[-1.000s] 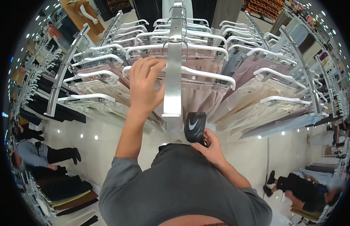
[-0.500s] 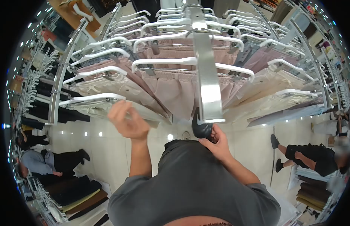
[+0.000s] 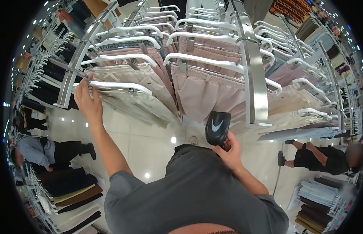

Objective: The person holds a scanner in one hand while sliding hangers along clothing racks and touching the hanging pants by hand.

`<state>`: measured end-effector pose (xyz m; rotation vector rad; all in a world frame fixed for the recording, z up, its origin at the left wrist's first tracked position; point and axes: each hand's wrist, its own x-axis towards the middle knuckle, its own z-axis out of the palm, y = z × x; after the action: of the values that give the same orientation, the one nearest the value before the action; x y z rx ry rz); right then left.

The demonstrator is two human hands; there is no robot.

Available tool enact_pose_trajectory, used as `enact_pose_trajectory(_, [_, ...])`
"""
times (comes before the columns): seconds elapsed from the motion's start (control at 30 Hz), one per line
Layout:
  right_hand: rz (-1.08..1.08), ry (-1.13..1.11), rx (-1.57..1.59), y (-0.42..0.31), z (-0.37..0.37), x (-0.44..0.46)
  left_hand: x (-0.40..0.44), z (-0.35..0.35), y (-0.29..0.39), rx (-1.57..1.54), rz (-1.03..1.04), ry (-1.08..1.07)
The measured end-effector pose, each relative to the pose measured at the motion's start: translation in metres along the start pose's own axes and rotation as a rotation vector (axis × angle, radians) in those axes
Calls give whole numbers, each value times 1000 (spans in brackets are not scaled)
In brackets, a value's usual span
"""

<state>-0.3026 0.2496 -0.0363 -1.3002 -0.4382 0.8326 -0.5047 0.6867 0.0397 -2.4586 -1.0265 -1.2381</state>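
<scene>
My left hand is raised at the left rack, its fingers closed at the hook end of the front white hanger. Cream trousers hang from that hanger. In my right hand, close to my waist, is a black rounded case with a pale swoosh mark on its face; whether it is hard or soft I cannot tell. Pink elastic-waist trousers hang just beyond the case, on a white hanger of the middle rack.
A metal rack arm juts toward me right of centre, and another rail stands at the left. Folded clothes lie at lower left. One person is on the left, another on the right. Pale tiles cover the floor.
My left hand has moved left and up to the hanger's hook end. My right hand still holds the black case, now turned so the swoosh shows. The view has swung left.
</scene>
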Motion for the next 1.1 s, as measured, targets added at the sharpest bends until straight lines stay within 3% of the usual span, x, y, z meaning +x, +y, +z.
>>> enact_pose_trajectory(0.2, [-43, -56, -36, 5, 1, -4, -11, -11, -8, 95, 120, 141])
enact_pose_trajectory(0.53, [-188, -192, 16, 1, -8, -29, -24, -47, 61, -56, 310, 274])
enact_pose_trajectory(0.63, [-248, -236, -21, 1, -14, -36, -26, -55, 107, -205, 435, 189])
enact_pose_trajectory(1.1, [-360, -235, 12, -3, -39, -61, -46, -20, 275, -586, 612, -189])
